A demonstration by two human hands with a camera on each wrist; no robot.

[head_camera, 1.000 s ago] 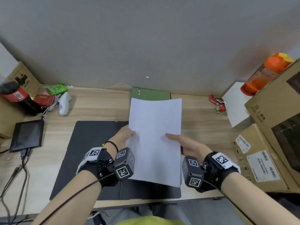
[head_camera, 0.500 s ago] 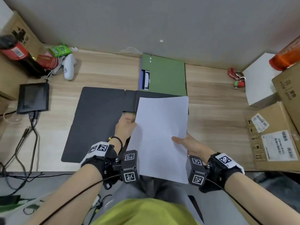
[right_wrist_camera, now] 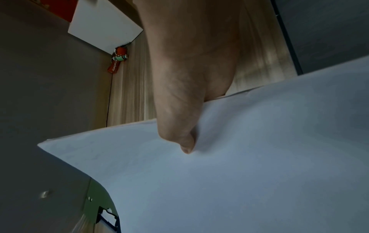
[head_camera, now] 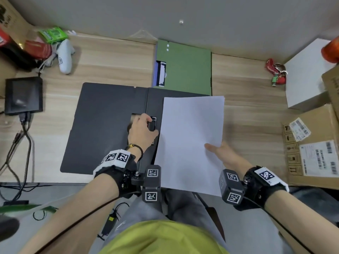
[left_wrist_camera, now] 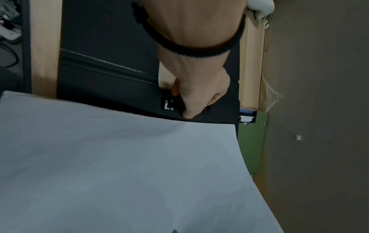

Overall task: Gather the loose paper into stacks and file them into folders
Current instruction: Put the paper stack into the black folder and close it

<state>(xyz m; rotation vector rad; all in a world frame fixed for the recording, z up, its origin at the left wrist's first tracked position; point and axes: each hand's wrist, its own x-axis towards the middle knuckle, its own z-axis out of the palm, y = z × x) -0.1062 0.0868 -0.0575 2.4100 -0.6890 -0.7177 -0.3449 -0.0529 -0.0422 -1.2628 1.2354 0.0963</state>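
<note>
A black folder (head_camera: 102,125) lies open on the desk in the head view. My left hand (head_camera: 142,129) reaches into its spine, fingers curled on the black metal clip (head_camera: 152,123); the left wrist view shows that hand (left_wrist_camera: 191,100) pinching the clip (left_wrist_camera: 171,103). My right hand (head_camera: 222,153) holds a stack of white paper (head_camera: 190,142) above the folder's right half, thumb on top and fingers hidden beneath. In the right wrist view the thumb (right_wrist_camera: 185,141) presses the paper (right_wrist_camera: 239,173). A closed green folder (head_camera: 185,66) lies behind, against the wall.
At the left sit a small black screen (head_camera: 23,96) with cables, a white controller (head_camera: 65,55) and red and green packets. A red keychain (head_camera: 275,72), a white box (head_camera: 306,76) and cardboard boxes (head_camera: 311,149) crowd the right. The desk's front edge is near my wrists.
My left hand has let go of the paper and moved onto the clip in the black folder. The right hand now holds the stack alone. The view has tilted further down.
</note>
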